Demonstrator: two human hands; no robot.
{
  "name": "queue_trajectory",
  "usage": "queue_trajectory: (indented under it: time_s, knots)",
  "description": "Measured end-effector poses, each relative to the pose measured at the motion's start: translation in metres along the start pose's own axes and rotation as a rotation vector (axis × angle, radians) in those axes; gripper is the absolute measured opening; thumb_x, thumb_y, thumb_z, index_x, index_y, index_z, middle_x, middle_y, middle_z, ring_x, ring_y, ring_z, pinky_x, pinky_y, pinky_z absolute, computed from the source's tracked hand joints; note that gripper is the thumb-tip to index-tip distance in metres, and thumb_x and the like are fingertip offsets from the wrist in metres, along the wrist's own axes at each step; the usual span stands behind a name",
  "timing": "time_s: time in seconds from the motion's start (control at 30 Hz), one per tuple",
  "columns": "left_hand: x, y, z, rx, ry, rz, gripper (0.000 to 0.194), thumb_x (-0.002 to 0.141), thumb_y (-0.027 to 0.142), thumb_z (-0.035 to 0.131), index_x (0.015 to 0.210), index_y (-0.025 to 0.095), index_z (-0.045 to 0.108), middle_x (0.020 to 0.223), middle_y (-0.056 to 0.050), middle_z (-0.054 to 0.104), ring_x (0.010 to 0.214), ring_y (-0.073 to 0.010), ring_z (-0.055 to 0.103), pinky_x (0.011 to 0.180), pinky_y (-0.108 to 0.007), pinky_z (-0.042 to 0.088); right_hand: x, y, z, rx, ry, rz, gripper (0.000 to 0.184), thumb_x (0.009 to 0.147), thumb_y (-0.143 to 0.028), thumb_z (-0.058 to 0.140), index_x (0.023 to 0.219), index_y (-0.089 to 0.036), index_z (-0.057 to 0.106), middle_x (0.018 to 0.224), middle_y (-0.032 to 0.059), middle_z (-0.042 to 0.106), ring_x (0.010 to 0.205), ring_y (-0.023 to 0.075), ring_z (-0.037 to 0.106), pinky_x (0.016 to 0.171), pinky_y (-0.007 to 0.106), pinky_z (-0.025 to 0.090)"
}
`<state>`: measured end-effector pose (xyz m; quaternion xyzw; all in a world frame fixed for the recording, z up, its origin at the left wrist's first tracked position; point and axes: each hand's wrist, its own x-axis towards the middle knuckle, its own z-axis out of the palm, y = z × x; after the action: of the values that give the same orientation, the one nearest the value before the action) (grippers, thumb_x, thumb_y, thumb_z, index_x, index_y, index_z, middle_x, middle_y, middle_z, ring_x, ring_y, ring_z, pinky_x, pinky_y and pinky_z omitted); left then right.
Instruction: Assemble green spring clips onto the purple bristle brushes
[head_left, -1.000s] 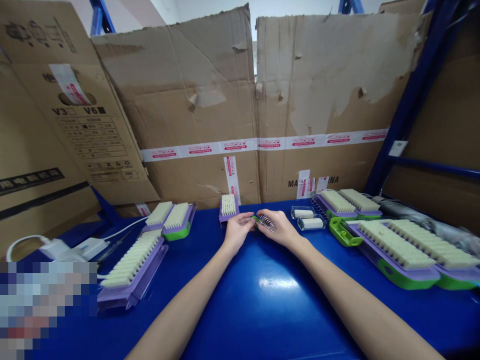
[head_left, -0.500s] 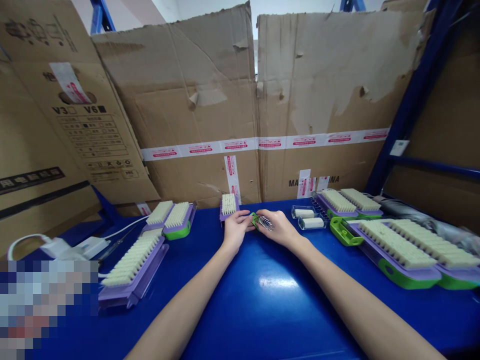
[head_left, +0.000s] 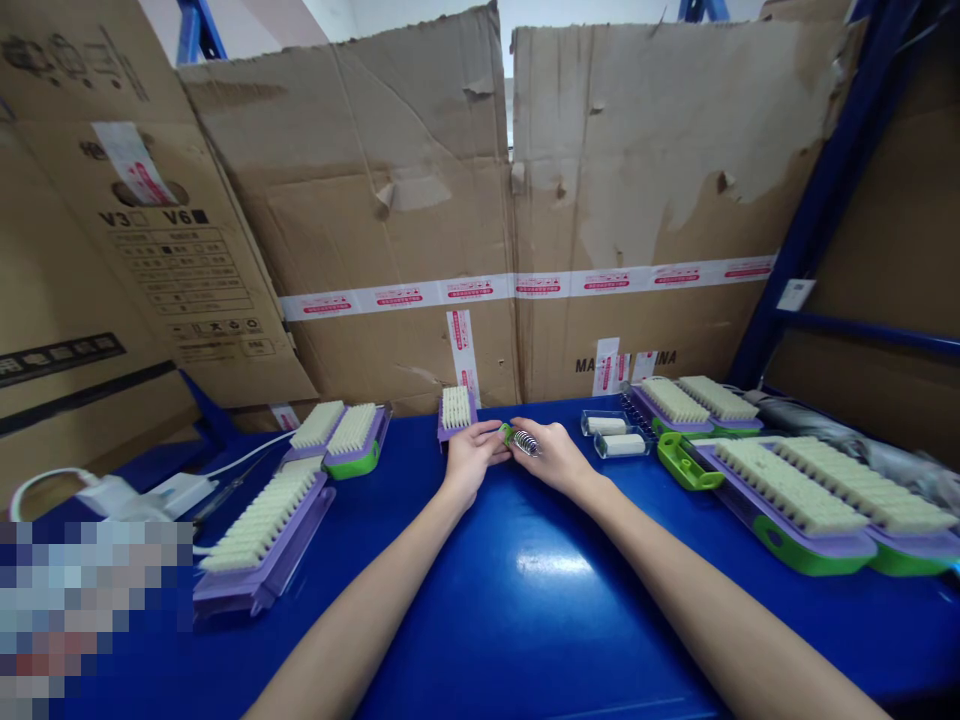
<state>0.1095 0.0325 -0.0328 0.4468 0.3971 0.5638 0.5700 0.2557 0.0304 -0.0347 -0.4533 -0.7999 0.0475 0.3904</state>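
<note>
Near the back of the blue table, both hands meet around one small green plastic part [head_left: 507,434]. My left hand [head_left: 469,462] is closed, its fingertips pinching this part from the left. A shiny metal coil spring [head_left: 526,442] sits against the green part, and my right hand [head_left: 556,458] is closed around the spring. How the spring and green part join is hidden by the fingers. Just behind my left hand stands a purple brush head [head_left: 457,408] with cream bristles.
Several brushes with purple and green bodies [head_left: 799,490] lie on the right, beside a green plastic piece [head_left: 684,462] and two clear cases with white rolls [head_left: 621,444]. More brushes [head_left: 259,535] and a white charger with cable [head_left: 120,495] are on the left. Cardboard sheets [head_left: 390,230] wall the back.
The spring has come slightly closer to the green part and shows less of its length. Both hands stay in nearly the same place.
</note>
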Motion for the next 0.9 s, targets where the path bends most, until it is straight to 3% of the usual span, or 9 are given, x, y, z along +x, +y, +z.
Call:
queue_trajectory:
  time_s: [0.17, 0.4, 0.7, 0.9]
  knots:
    - [0.001, 0.0016, -0.0015, 0.019, 0.009, -0.016, 0.037, 0.061, 0.023, 0.079, 0.092, 0.01, 0.064, 0.073, -0.009, 0.071, 0.061, -0.0163, 0.067, 0.061, -0.029, 0.056, -0.0009, -0.0038, 0.004, -0.065, 0.019, 0.038, 0.03, 0.076, -0.019, 0.058, 0.105, -0.018, 0.063, 0.085, 0.008, 0.073, 0.074, 0.0202, 0.069, 0.063, 0.025, 0.051]
    - [-0.0003, 0.001, 0.0014, 0.017, 0.002, -0.008, 0.035, 0.061, 0.022, 0.079, 0.089, 0.009, 0.064, 0.074, -0.009, 0.071, 0.062, -0.0163, 0.067, 0.059, -0.027, 0.057, 0.0004, -0.0067, 0.0079, -0.007, 0.08, 0.18, 0.025, 0.078, -0.022, 0.055, 0.102, -0.018, 0.064, 0.089, 0.0068, 0.073, 0.079, 0.0203, 0.069, 0.068, 0.025, 0.051]
    - [-0.0011, -0.0008, 0.0037, -0.019, 0.035, 0.002, 0.032, 0.063, 0.022, 0.078, 0.088, 0.009, 0.064, 0.075, -0.01, 0.071, 0.065, -0.0181, 0.068, 0.068, -0.036, 0.058, 0.0014, -0.0092, 0.0044, -0.045, 0.041, 0.151, 0.021, 0.078, -0.021, 0.056, 0.097, -0.02, 0.065, 0.087, 0.0057, 0.073, 0.077, 0.0208, 0.069, 0.065, 0.024, 0.049]
    - [0.0008, -0.0009, 0.0019, -0.011, 0.065, 0.007, 0.032, 0.064, 0.021, 0.077, 0.09, 0.008, 0.063, 0.077, -0.01, 0.071, 0.065, -0.0178, 0.068, 0.064, -0.032, 0.057, -0.0003, -0.0055, 0.0058, -0.087, 0.013, 0.146, 0.017, 0.078, -0.021, 0.057, 0.092, -0.021, 0.065, 0.085, 0.006, 0.073, 0.078, 0.0211, 0.069, 0.064, 0.024, 0.047]
